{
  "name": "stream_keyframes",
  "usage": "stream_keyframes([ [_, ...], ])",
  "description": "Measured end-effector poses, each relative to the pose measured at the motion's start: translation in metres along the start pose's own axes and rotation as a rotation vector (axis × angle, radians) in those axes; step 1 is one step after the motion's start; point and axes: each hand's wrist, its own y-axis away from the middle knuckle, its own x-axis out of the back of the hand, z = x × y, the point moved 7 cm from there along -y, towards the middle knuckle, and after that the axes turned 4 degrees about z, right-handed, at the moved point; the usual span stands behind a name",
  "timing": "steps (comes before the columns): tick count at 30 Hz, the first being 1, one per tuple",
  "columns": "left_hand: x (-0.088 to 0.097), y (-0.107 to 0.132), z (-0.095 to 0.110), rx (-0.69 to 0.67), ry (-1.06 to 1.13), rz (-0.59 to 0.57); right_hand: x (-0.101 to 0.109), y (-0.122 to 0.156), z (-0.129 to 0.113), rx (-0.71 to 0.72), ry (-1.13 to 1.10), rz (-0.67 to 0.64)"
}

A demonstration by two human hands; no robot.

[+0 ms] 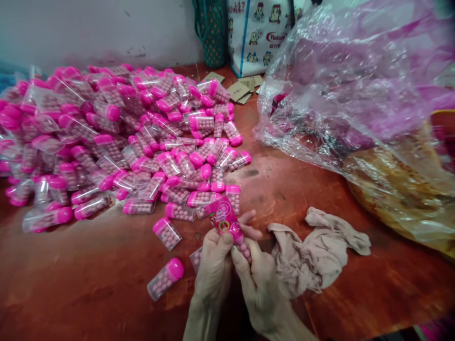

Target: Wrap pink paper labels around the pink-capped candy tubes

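Observation:
Both hands meet near the table's front, around one small clear container of pink candy balls [243,252] whose upper part is covered by a printed pink wrapper [224,219]. My left hand [212,258] is closed, its thumb pressed on the wrapper's lower edge. My right hand [261,274] grips the container lower down with thumb and bent fingers; a couple of its fingers stick out behind the wrapper. The fingers hide most of the container. To the left lie two loose pink-capped candy containers, one nearer [165,279] and one farther [167,234]. Another [195,258] is partly behind my left hand.
A large pile of pink-capped candy containers [106,128] covers the table's back left. Right of my hands lies a crumpled cloth [316,251]. A clear plastic bag [341,90] spreads over the right side. Cardboard pieces [239,91] and a white printed bag [258,40] are at the back.

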Motion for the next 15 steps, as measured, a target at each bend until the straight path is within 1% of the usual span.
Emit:
stream_keyframes([
  [3,-0.0056,0.0048,-0.0021,0.041,0.04,-0.054,0.0033,0.0037,0.0006,-0.029,-0.039,0.029],
  [8,-0.0045,0.008,0.0022,0.043,0.038,-0.052,-0.0015,0.0018,-0.0017,-0.101,-0.208,-0.054],
  [12,-0.0029,0.0089,0.0052,0.036,0.035,-0.047,-0.0013,0.001,0.0029,-0.173,-0.273,0.019],
  [15,-0.0051,0.0109,0.0052,0.029,0.017,-0.034,-0.0055,0.0024,0.0047,-0.21,-0.442,0.005],
])
